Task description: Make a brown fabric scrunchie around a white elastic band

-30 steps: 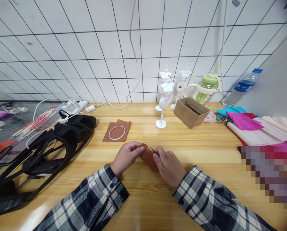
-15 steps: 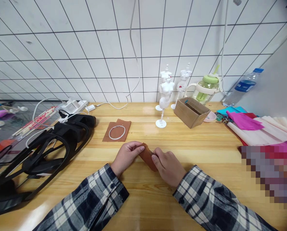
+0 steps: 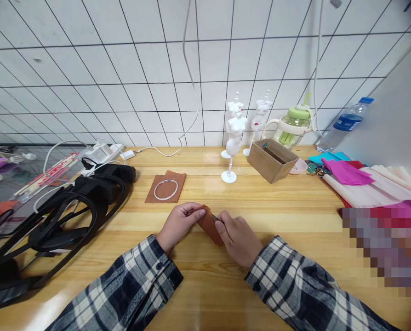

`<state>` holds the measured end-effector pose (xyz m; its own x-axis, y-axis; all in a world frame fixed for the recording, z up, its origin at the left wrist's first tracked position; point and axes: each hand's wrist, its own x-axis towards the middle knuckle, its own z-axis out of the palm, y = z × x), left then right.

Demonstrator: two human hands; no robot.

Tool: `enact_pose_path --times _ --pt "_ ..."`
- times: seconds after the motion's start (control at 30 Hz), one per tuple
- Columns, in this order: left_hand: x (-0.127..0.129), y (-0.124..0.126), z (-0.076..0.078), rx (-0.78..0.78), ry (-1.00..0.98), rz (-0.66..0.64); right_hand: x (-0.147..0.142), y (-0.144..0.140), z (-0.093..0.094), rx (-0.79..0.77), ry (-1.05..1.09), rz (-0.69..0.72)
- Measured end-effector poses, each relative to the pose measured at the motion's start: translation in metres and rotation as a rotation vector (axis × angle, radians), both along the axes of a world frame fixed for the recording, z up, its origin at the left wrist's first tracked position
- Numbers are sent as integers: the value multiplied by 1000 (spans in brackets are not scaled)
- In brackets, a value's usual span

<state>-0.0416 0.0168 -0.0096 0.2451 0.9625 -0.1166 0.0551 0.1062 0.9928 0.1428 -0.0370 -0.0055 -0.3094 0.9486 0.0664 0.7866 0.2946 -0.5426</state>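
My left hand [image 3: 179, 225] pinches the upper end of a small folded piece of brown cloth [image 3: 210, 230] between thumb and fingers. My right hand [image 3: 240, 236] is closed at the cloth's right edge, around a thin dark pointed tool [image 3: 214, 217]. Only the tool's tip shows, so its kind cannot be told. The tip lies against or just over the cloth. Beyond my left hand, another piece of brown cloth [image 3: 149, 196] lies flat, with a silvery-white ring [image 3: 155, 189] on top of it.
White mini dress forms [image 3: 233, 140] stand near the wall, beside a cardboard box [image 3: 265, 165], a lidded jug [image 3: 297, 124] and a water bottle [image 3: 346, 122]. Colourful fabrics [image 3: 350, 172] are heaped right. A black strapped headset [image 3: 98, 193] and a power strip [image 3: 105, 154] lie left.
The whole view has shifted slightly, so everything sits a little further left. Both hands keep the same grip on the cloth and the tool.
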Motion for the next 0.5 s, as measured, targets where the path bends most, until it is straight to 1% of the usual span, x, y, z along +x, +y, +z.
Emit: enact_pose_path --times 0.5 --pt "-1 0 -2 -2 -24 -11 -2 0 -1 2 -16 13"
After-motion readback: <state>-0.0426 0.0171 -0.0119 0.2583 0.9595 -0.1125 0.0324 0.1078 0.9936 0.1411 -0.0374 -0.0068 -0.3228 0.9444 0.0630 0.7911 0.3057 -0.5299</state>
